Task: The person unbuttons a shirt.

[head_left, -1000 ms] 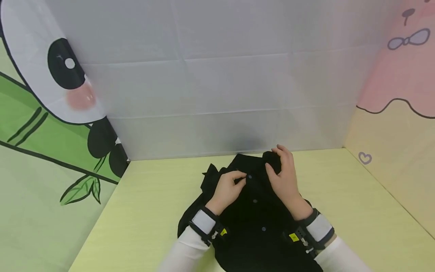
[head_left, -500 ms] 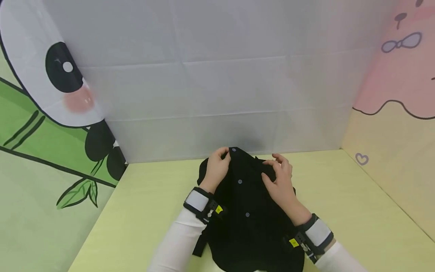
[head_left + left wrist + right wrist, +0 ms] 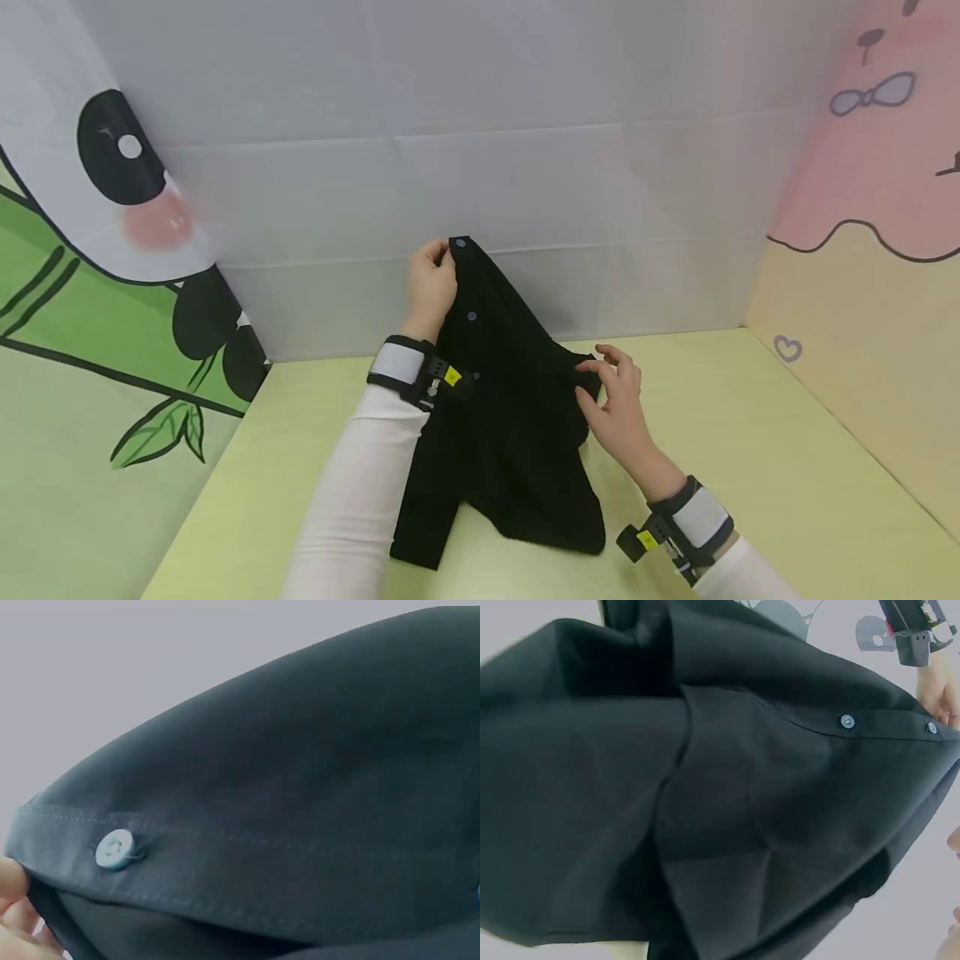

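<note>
A black button-up shirt hangs partly lifted above the table, its lower part draping down. My left hand pinches the top corner of its button edge, close to a pale blue button. In the left wrist view, fingertips grip the fabric at the lower left. My right hand is beside the shirt's right side, thumb and fingers parted and loosely bent. In the right wrist view, its fingertips show apart from the cloth at the right edge. A sleeve trails down at the left.
The pale yellow table runs back to a light grey cloth wall. Side panels with a panda drawing and a pink figure stand left and right.
My left hand has moved up and left, raising the shirt's buttoned edge off the table. The right hand has let go of the collar area and stays near the shirt's right side.
</note>
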`<state>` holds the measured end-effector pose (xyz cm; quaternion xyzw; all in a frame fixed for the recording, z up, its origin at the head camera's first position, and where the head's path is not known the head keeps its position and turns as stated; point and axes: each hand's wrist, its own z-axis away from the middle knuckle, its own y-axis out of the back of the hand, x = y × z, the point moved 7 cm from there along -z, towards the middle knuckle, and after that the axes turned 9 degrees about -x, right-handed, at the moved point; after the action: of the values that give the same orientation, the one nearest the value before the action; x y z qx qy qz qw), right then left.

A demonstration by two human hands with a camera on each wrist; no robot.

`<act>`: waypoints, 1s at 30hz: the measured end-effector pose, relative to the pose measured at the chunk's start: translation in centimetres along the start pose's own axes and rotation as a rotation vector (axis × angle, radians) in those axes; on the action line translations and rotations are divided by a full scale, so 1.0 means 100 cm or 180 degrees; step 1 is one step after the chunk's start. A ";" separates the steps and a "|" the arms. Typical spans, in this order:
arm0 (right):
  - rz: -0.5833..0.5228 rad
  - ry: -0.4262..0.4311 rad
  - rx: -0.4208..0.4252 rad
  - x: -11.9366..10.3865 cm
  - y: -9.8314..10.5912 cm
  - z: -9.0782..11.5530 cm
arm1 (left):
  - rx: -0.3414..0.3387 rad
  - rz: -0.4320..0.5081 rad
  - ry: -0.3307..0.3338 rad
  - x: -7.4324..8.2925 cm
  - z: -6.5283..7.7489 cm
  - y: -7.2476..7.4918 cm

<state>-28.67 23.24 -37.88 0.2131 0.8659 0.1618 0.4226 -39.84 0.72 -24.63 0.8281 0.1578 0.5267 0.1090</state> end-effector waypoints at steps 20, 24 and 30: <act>-0.0049 -0.0015 -0.0039 0.001 -0.004 0.003 | -0.1113 -0.1107 -0.0958 -0.015 0.097 -0.078; -0.0064 -0.0032 -0.0091 0.000 -0.005 0.003 | -0.1265 -0.1289 -0.1073 -0.018 0.116 -0.090; -0.0007 0.0340 -0.0264 -0.008 -0.009 0.003 | -0.1665 -0.1235 -0.0885 -0.033 0.146 -0.103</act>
<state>-28.14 22.06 -37.96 0.1855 0.8800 0.2082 0.3845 -29.39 8.82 -37.14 0.7905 0.1556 0.4010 0.4359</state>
